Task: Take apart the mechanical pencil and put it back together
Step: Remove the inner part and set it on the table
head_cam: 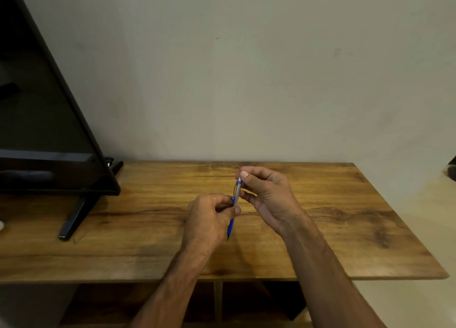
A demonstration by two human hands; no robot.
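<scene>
My left hand [209, 214] is curled round the middle of the mechanical pencil [236, 194], which I hold just above the table, dark tip pointing down towards me. My right hand [266, 194] pinches the white end piece [239, 179] at its top between thumb and fingertips. I judge the step concerns that end piece; whether it is coming off or going back in, I cannot tell. Next calls for a straight move along the barrel with the left grip steady. The wooden table [345, 216] lies below, a television [49, 130] stands on its far left, and a plain wall [271, 68] is behind.
</scene>
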